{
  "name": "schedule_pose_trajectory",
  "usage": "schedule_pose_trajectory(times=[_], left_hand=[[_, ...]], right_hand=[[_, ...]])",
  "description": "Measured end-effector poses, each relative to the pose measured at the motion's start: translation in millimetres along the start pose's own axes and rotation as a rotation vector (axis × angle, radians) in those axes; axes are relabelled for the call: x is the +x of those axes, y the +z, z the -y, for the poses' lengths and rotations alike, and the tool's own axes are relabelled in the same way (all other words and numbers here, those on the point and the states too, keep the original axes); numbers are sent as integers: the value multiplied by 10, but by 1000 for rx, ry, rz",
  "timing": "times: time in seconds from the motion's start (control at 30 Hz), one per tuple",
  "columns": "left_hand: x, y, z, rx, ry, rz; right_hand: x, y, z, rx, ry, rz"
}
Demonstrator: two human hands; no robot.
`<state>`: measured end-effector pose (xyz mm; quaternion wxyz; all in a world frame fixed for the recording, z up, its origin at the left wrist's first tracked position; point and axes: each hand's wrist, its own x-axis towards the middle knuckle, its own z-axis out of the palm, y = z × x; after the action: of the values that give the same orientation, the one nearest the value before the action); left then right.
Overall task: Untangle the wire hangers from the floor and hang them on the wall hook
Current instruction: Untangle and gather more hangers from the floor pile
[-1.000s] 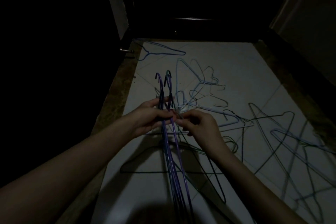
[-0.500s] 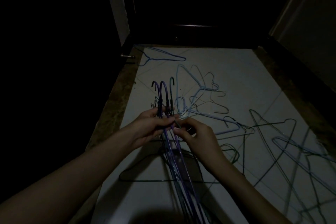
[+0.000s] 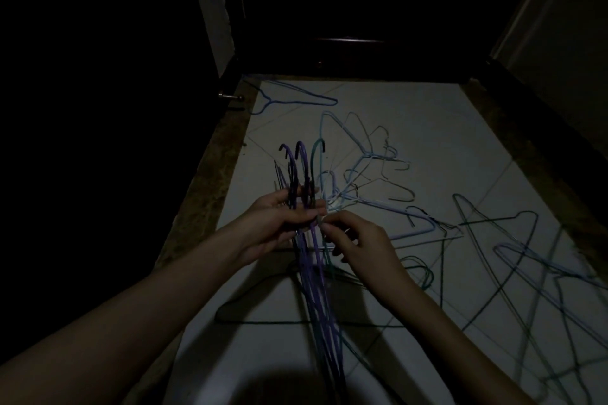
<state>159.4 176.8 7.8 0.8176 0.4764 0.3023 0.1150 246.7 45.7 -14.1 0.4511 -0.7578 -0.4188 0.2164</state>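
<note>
A bunch of purple and teal wire hangers (image 3: 306, 171) stands upright in front of me, hooks up and fanned apart. My left hand (image 3: 279, 220) grips the bunch at the necks. My right hand (image 3: 355, 240) pinches a hanger neck right beside the left fingertips. The hangers' bodies run down toward me between my forearms. A tangle of pale blue hangers (image 3: 362, 161) lies on the white floor (image 3: 427, 128) beyond my hands. No wall hook is visible in the dim view.
A lone blue hanger (image 3: 296, 97) lies near the far left corner. Dark green and blue hangers (image 3: 526, 256) sprawl at the right. One dark hanger (image 3: 263, 306) lies flat under my arms. A dark doorway (image 3: 345, 26) closes the far end; a brown border (image 3: 204, 207) edges the left.
The hooks in my left hand have spread further apart. Both hands stay together at the necks, and the view has shifted slightly.
</note>
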Motion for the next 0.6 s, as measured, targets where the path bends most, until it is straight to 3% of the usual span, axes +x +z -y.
schedule_pose_trajectory(times=[0.23,0.37,0.5,0.6], left_hand=[[24,-9,43,-17,-5,-15],[23,-20,46,-4,-8,-14],[37,-27,47,-9,-1,-16],[43,-30,43,-3,7,-17]], right_hand=[[95,-23,-632,-103,212,-22],[16,33,-1178,-335,303,57],[-157,162,-1499,-673,287,244],[-188,190,-1556,-699,246,216]])
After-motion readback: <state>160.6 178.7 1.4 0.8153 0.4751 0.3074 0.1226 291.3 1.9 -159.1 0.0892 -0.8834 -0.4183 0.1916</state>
